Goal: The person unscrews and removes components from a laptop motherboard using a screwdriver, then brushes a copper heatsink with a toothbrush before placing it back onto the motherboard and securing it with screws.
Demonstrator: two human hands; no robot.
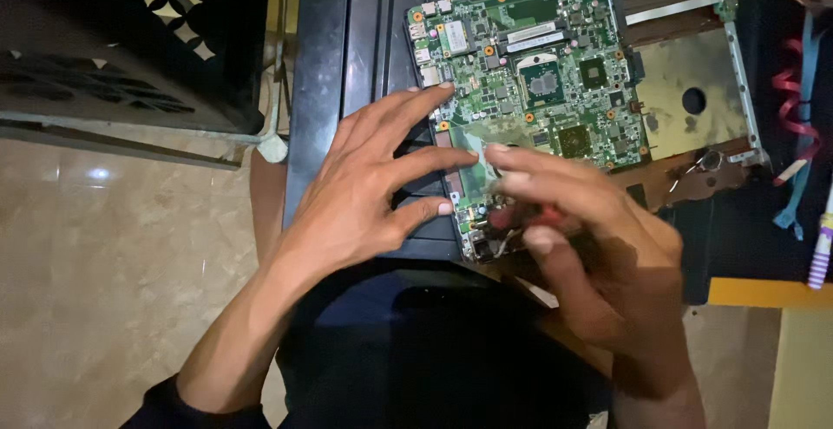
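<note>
A green laptop motherboard [538, 65] lies in an opened laptop base [694, 91] on a dark table. My left hand [364, 186] rests flat with fingers spread on the board's left edge, fingertips touching it. My right hand [573, 229] hovers over the board's lower part, blurred, fingers closed around a small red-handled tool [521, 216] whose tip is hidden. A processor chip [544, 86] sits mid-board.
A dark perforated crate [130, 39] stands at the upper left over a tiled floor [104, 247]. Red and blue cables [794, 134] and a striped pen-like object [823, 247] lie at the right edge. The table's near edge [746, 290] is orange.
</note>
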